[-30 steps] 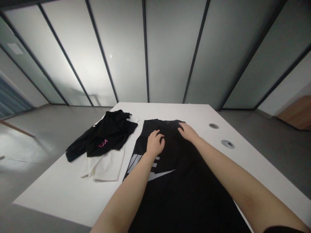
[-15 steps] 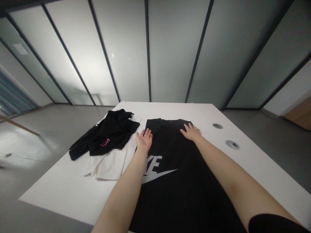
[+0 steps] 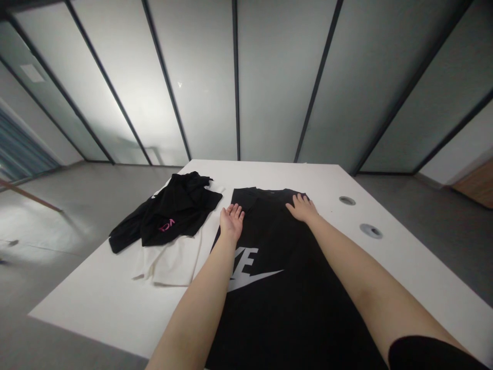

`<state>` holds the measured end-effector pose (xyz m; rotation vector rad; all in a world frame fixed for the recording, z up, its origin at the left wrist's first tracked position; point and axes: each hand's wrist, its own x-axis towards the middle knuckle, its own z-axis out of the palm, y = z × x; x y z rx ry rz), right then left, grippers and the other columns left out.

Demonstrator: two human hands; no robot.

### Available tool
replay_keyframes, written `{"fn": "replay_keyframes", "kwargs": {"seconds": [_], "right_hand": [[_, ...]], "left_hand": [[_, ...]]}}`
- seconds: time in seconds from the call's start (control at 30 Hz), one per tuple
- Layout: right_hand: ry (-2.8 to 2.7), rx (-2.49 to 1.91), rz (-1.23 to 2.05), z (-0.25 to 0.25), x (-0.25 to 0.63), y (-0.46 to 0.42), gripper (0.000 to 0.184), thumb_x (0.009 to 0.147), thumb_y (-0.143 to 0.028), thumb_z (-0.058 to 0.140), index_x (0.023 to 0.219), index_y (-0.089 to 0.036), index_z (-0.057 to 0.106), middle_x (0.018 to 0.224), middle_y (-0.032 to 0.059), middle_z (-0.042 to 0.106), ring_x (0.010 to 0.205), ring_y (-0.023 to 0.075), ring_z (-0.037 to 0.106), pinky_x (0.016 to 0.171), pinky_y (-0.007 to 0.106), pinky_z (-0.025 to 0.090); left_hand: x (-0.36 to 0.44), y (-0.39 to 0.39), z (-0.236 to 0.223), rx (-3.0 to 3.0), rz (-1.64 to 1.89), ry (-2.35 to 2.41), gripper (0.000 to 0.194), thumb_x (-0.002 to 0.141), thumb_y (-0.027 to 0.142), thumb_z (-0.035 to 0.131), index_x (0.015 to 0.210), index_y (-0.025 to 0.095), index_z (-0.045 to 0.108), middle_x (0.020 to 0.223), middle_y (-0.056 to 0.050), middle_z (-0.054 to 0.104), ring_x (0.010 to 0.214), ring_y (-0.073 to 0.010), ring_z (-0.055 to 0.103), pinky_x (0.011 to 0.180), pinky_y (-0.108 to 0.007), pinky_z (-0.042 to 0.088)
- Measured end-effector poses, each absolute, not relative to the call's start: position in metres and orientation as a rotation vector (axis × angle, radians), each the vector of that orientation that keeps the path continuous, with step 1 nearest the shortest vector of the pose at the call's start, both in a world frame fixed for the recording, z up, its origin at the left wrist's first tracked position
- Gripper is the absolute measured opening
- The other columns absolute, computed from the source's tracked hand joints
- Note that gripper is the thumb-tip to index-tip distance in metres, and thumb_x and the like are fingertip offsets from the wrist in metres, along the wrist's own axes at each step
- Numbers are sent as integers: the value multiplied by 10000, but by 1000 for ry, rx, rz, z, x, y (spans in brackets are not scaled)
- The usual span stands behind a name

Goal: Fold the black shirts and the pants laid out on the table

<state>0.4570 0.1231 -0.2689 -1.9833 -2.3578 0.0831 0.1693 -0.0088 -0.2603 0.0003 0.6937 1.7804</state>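
A black T-shirt (image 3: 277, 308) with a grey printed logo lies spread out, its neckline at the far end. My left hand (image 3: 232, 220) is at the shirt's left edge near the shoulder, palm turned up and fingers stretched out, holding nothing. On the right shoulder of the shirt, my right hand (image 3: 302, 208) rests palm down with its fingers apart. My left forearm covers part of the logo and of the shirt's left side.
Left of the shirt, a black garment with pink lettering (image 3: 181, 205) lies crumpled over a white garment (image 3: 173, 264). Two round grommets (image 3: 371, 230) are set into the white table (image 3: 96, 303) at the right. Behind it stands a frosted glass partition (image 3: 273, 77).
My left hand has shifted slightly right, and its thumb now lies closer to the fingers. My right hand stays on the shirt's shoulder.
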Motion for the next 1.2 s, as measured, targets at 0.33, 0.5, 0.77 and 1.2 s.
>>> {"fn": "replay_keyframes", "kwargs": {"seconds": [0.33, 0.5, 0.77, 1.2], "right_hand": [[-2380, -1766, 88, -256, 451, 98, 713, 1050, -588, 317, 1665, -234, 376, 1769, 122, 258, 1603, 422, 243, 1273, 642, 208], [-2164, -2008, 49, -263, 451, 60, 798, 1053, -623, 293, 1709, -172, 234, 1759, 197, 240, 1587, 468, 250, 1260, 664, 198], [-2345, -1926, 109, -266, 465, 12, 746, 1059, -649, 280, 1698, -264, 303, 1765, 138, 259, 1591, 472, 243, 1256, 668, 200], [-2259, -2104, 110, -275, 473, -24, 770, 1046, -656, 310, 1689, -234, 333, 1744, 184, 288, 1579, 504, 249, 1244, 679, 201]], "left_hand": [[157, -19, -258, -73, 1794, 541, 651, 1046, 696, 189, 1120, 230, 638, 1485, -184, 599, 1366, -301, 613, 881, -389, 620], [156, -18, -261, -16, 1805, 593, 650, 1032, 706, 176, 1138, 260, 638, 1487, -175, 592, 1343, -294, 623, 885, -407, 612], [153, -23, -259, 35, 1864, 595, 727, 965, 811, 182, 1185, 283, 631, 1431, -172, 612, 1306, -301, 625, 892, -431, 611], [171, -24, -256, 151, 1846, 676, 499, 1070, 606, 332, 1015, 221, 643, 1276, -160, 691, 1086, -252, 685, 817, -355, 587]]}}
